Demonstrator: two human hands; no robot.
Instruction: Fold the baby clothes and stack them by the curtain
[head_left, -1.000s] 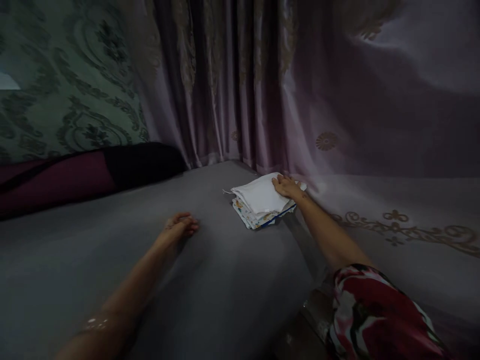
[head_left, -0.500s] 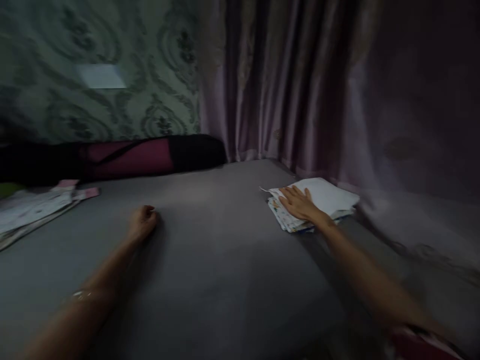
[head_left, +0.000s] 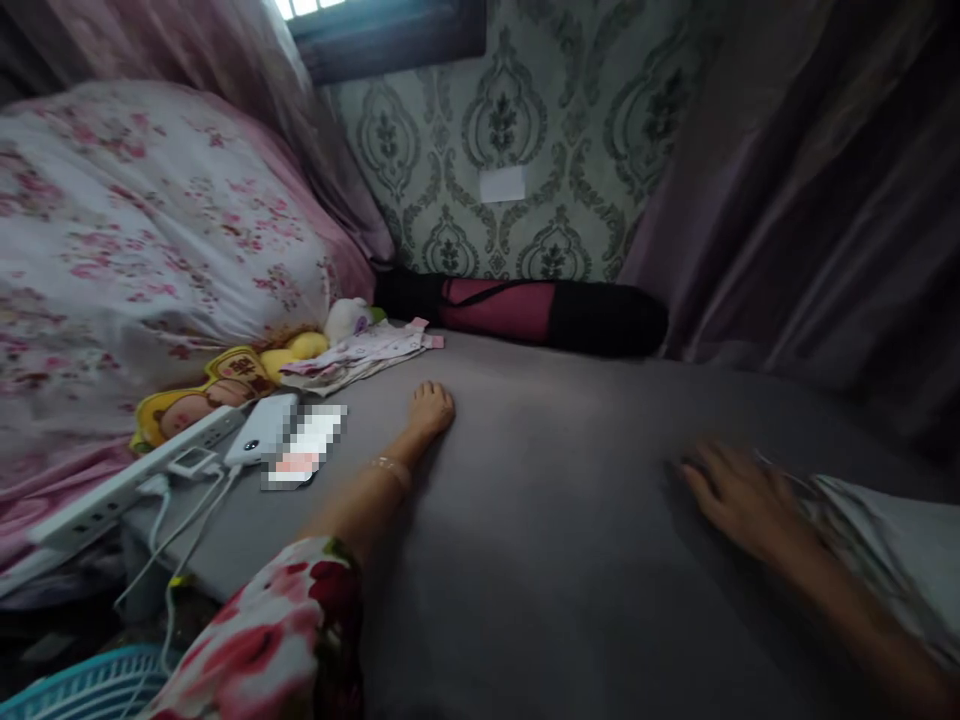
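My left hand [head_left: 433,410] rests on the grey sheet [head_left: 540,560], its fingers curled in a loose fist with nothing visible in them. To the right, my right hand [head_left: 742,500] hovers low over or touches the sheet, fingers apart and a little blurred; contact is hard to judge. Just right of it lies a stack of folded cloths [head_left: 900,530], white on top, partly hidden by my forearm and cut by the frame edge. Ahead and left of my left hand are small printed baby clothes [head_left: 367,355] with pink cuffs, laid flat.
A long black and maroon bag [head_left: 502,308] lies along the patterned wall. On the left are plush toys [head_left: 300,350], a power strip [head_left: 142,480] with white cables, a phone [head_left: 262,428] and a blurred-out item [head_left: 307,445]. A blue basket [head_left: 97,680] stands lower left; curtains hang both sides.
The view has swung left, bringing the toys, power strip and phone into sight. My right hand has come off the cloth stack to its left. My left hand stays on the sheet.
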